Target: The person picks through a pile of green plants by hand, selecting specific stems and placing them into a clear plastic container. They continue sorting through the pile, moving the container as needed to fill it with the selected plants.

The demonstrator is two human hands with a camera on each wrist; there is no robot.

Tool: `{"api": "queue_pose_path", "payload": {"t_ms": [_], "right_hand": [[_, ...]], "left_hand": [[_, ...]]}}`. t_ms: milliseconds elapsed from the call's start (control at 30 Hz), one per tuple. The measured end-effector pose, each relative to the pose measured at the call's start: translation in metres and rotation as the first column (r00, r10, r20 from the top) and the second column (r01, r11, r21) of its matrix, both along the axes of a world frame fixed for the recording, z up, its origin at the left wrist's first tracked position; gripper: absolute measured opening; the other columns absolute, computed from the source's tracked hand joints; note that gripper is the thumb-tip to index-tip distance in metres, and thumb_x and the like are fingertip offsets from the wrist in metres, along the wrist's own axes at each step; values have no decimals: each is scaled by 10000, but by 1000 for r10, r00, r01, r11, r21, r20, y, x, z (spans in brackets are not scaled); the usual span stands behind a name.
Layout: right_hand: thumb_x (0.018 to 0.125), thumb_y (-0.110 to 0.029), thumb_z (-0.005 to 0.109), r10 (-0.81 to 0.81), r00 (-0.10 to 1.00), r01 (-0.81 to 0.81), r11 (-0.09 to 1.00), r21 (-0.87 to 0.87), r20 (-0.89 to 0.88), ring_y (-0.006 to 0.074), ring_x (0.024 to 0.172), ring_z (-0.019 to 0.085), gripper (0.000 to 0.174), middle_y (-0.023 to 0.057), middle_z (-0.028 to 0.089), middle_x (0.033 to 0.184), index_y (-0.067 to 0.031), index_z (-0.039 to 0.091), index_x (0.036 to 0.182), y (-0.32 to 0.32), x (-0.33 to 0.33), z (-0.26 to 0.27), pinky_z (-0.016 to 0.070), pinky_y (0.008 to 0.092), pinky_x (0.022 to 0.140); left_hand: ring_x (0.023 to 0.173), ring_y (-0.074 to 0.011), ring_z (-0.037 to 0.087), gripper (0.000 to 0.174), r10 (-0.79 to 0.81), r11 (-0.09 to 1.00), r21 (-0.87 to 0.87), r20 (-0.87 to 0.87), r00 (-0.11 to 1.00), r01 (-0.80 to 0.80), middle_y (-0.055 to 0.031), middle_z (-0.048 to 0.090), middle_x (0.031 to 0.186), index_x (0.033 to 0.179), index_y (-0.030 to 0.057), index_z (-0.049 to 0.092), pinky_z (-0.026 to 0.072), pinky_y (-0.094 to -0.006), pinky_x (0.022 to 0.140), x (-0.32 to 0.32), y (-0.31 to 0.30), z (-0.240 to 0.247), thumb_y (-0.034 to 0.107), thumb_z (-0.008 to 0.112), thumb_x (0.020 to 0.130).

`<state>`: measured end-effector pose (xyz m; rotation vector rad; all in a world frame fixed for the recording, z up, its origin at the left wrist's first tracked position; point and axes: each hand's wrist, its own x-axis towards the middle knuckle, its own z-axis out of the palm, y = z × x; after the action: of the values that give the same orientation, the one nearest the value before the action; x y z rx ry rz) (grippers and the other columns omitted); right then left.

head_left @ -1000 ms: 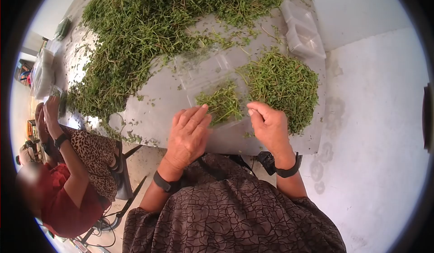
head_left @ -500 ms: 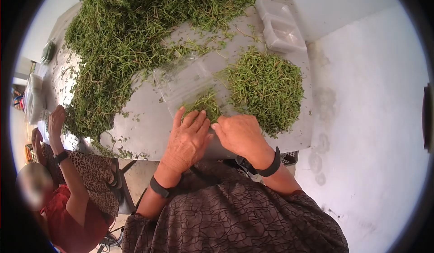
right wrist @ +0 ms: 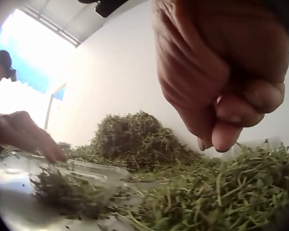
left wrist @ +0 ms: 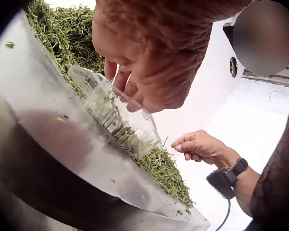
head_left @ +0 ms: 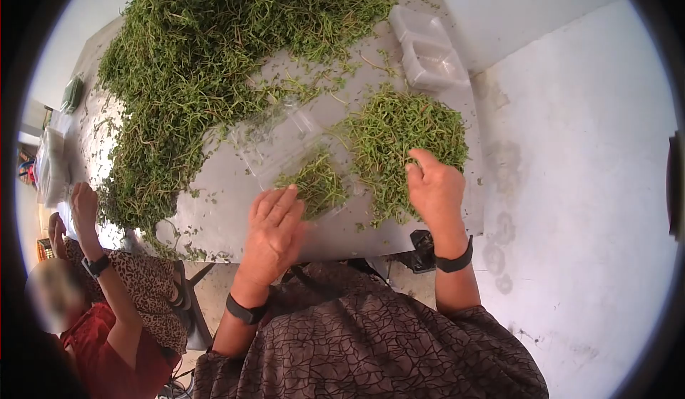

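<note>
A clear plastic hinged box [head_left: 277,141] lies with its lid laid back on the table, and a small portion of green leafy stems [head_left: 315,181] sits in its near half. At the near left edge of the box is my left hand [head_left: 273,229], palm down, fingers extended and slightly bent. My right hand [head_left: 437,193] hovers over the smaller pile of stems [head_left: 399,131] to the right of the box. Its fingers are loosely bent, with thumb and forefinger apart in the head view. Nothing shows between them.
A large heap of the same stems [head_left: 193,57] covers the back and left of the table [head_left: 214,221]. Empty clear boxes [head_left: 432,64] stand at the far right edge, beside a white wall [head_left: 571,149]. Another person in red [head_left: 107,335] works at the left.
My right hand came in beside my left hand at the box, then moved right over the smaller pile. My left hand stays by the box, now slightly drawn back. The head view has shifted.
</note>
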<state>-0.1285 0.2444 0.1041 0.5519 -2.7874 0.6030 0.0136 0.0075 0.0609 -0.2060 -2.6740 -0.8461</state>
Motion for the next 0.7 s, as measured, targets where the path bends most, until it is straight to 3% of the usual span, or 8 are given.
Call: {"api": "queue_pose_path", "payload": {"t_ms": [33, 100, 233, 433, 467, 500, 633, 700], "right_hand": [[796, -134, 692, -1, 1000, 1, 1000, 0, 0, 335, 572, 626, 177, 129, 615, 603, -94, 696, 969, 5, -5, -3, 485, 419, 532], [809, -183, 694, -103, 994, 96, 983, 159, 35, 331, 596, 637, 217, 138, 616, 589, -111, 711, 1013, 13, -14, -14, 498, 427, 583], [810, -184, 689, -100, 995, 99, 970, 224, -4, 346, 602, 632, 219, 141, 606, 577, -116, 708, 1018, 21, -20, -36, 494, 442, 595], [810, -138, 649, -140, 989, 149, 957, 248, -57, 334, 596, 632, 58, 146, 606, 591, -127, 693, 846, 26, -27, -45, 488, 438, 561], [784, -107, 647, -138, 987, 153, 967, 201, -86, 348, 579, 618, 4, 143, 589, 576, -109, 645, 781, 27, -27, -43, 477, 434, 533], [759, -77, 646, -139, 984, 156, 976, 154, -116, 363, 563, 604, 66, 139, 571, 560, -91, 598, 716, 27, -27, -41, 466, 430, 506], [773, -84, 642, -132, 987, 135, 991, 22, -86, 329, 524, 590, 47, 144, 568, 566, -89, 617, 733, 29, -21, -27, 453, 404, 493], [794, -50, 634, -140, 981, 169, 953, -252, 132, 194, 457, 535, 28, 96, 544, 540, -69, 644, 776, 28, -15, -15, 410, 331, 467]], "left_hand": [[1120, -354, 566, 373, 28, 1000, 12, -33, 999, -27, -163, 590, 1288, 1062, -14, 637, 433, -494, 989, 2, -1, -2, -17, 696, 694], [1106, -351, 570, 383, 52, 999, 12, -58, 997, -51, -156, 591, 1294, 1056, -12, 641, 444, -478, 957, 7, -2, -5, -35, 692, 677], [1062, -333, 576, 388, 91, 995, -28, -126, 988, -96, -160, 587, 1275, 1035, -23, 630, 465, -453, 864, 14, -5, -9, -54, 694, 654], [999, -315, 598, 353, 110, 993, -25, -145, 983, -115, -136, 608, 1241, 1022, -9, 628, 473, -427, 813, 19, -3, -17, -66, 695, 680], [999, -315, 598, 353, 110, 993, -24, -145, 983, -115, -136, 608, 1241, 1022, -9, 628, 473, -427, 813, 20, -3, -18, -66, 695, 680], [991, -314, 600, 350, 114, 993, -19, -156, 981, -118, -132, 612, 1234, 1021, -7, 627, 474, -424, 810, 20, -3, -18, -67, 696, 683], [987, -309, 602, 350, 117, 993, -6, -174, 978, -120, -126, 616, 1227, 1021, -2, 625, 475, -419, 806, 20, -2, -18, -70, 697, 685], [988, -309, 602, 355, 116, 993, 0, -181, 977, -118, -125, 616, 1226, 1021, -2, 625, 475, -417, 806, 20, -2, -18, -72, 694, 680]]}}
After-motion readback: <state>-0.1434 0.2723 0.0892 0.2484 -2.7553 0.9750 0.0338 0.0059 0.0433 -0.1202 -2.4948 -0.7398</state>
